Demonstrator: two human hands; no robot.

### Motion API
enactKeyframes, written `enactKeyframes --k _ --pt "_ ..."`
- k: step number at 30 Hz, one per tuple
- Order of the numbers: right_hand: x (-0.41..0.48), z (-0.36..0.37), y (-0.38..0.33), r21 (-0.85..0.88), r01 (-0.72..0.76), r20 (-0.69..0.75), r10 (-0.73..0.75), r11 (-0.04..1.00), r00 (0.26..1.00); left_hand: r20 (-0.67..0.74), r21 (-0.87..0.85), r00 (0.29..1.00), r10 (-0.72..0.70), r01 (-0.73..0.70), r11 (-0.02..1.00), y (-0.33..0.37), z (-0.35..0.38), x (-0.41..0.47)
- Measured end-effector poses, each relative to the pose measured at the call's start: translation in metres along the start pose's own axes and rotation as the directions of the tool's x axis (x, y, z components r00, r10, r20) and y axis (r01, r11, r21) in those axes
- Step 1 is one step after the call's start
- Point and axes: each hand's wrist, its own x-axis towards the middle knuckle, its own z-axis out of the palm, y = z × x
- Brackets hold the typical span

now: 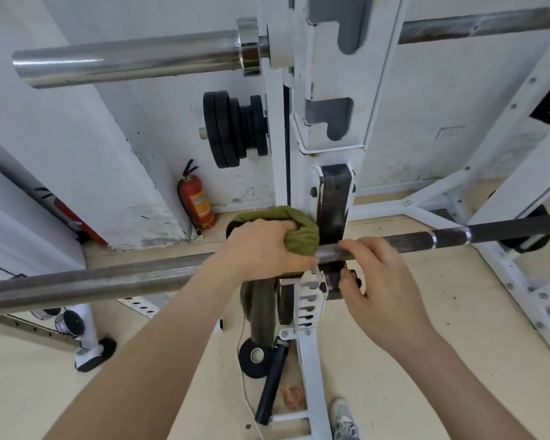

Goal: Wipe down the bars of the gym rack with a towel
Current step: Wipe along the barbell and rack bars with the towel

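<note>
Fingers of the left hand [261, 246] are curled tight round the olive towel [302, 228]. It's bunched over the lower barbell [458, 238] right where the bar meets the white rack upright [311, 160], with a tail of cloth hanging below the bar. Right hand [385, 281] is just right of that, fingers bent with the tips on the knurled part of the bar and the thumb down by the black hook [334, 204]. It's a bit blurry, so I honestly cannot tell if it's gripping or only touching. Second barbell [124, 61] sits higher up in the rack. Black weight plates [232, 128] hang off the far side, and a fire extinguisher [197, 201] stands against the far wall. On the floor [45, 392] near the upright: a roll of black tape [246, 363] and a black tube [272, 385].
</note>
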Motion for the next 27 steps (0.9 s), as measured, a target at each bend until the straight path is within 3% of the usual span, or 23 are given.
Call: enactKeyframes --k 2,4,6,8,10,12,14,16,17,18,19,21,24,27 --pt "0.001 -0.001 0.003 -0.023 -0.035 0.034 0.036 0.999 0.999 -0.014 -0.073 1.000 -0.005 0.004 0.997 -0.001 -0.002 0.001" --pt "0.003 -0.001 0.002 -0.038 -0.056 0.047 0.058 0.998 0.997 -0.145 -0.060 0.988 -0.050 0.042 0.997 0.000 -0.001 -0.002" --pt "0.002 -0.001 -0.002 -0.054 -0.075 0.038 0.077 0.996 0.996 -0.360 -0.099 0.924 -0.128 0.099 0.990 -0.001 0.000 -0.009" --pt "-0.001 -0.003 -0.011 0.042 -0.065 0.036 0.064 0.997 0.997 -0.516 -0.350 0.825 -0.229 0.040 0.936 -0.001 -0.002 -0.021" --pt "-0.004 -0.010 -0.032 0.361 -0.116 0.172 0.056 0.925 0.983 -0.556 -0.629 0.768 -0.318 -0.139 0.765 0.011 -0.016 -0.039" --pt "-0.005 -0.018 -0.060 0.691 -0.191 0.326 -0.064 0.697 0.943 -0.523 -0.784 0.803 -0.285 -0.322 0.530 0.033 -0.035 -0.062" --pt "-0.005 -0.024 -0.081 0.845 -0.139 0.275 -0.197 0.517 0.941 -0.474 -0.849 0.870 -0.134 -0.411 0.331 0.053 -0.051 -0.081" --pt "-0.004 -0.039 -0.093 0.885 -0.066 0.150 -0.148 0.461 0.977 -0.390 -0.899 0.920 0.042 -0.390 0.201 0.061 -0.060 -0.090" --pt "-0.004 -0.049 -0.096 0.872 -0.022 0.074 -0.087 0.489 0.994 -0.330 -0.931 0.938 0.108 -0.342 0.125 0.065 -0.064 -0.092" --pt "-0.006 -0.059 -0.097 0.810 0.038 -0.025 -0.029 0.585 0.999 -0.274 -0.955 0.947 0.169 -0.288 0.064 0.069 -0.067 -0.093" --pt "-0.009 -0.070 -0.096 0.696 0.085 -0.127 0.006 0.713 0.992 -0.253 -0.959 0.941 0.226 -0.274 0.066 0.074 -0.069 -0.094" --pt "-0.016 -0.089 -0.088 0.372 0.120 -0.298 -0.004 0.921 0.954 -0.328 -0.884 0.882 0.339 -0.413 0.218 0.093 -0.073 -0.094" --pt "-0.032 -0.117 -0.082 0.203 0.069 -0.434 0.026 0.977 0.901 -0.422 -0.731 0.751 0.507 -0.613 0.300 0.129 -0.071 -0.097" --pt "-0.049 -0.146 -0.076 0.190 0.042 -0.586 0.079 0.981 0.806 -0.402 -0.729 0.695 0.596 -0.637 0.252 0.163 -0.077 -0.101"
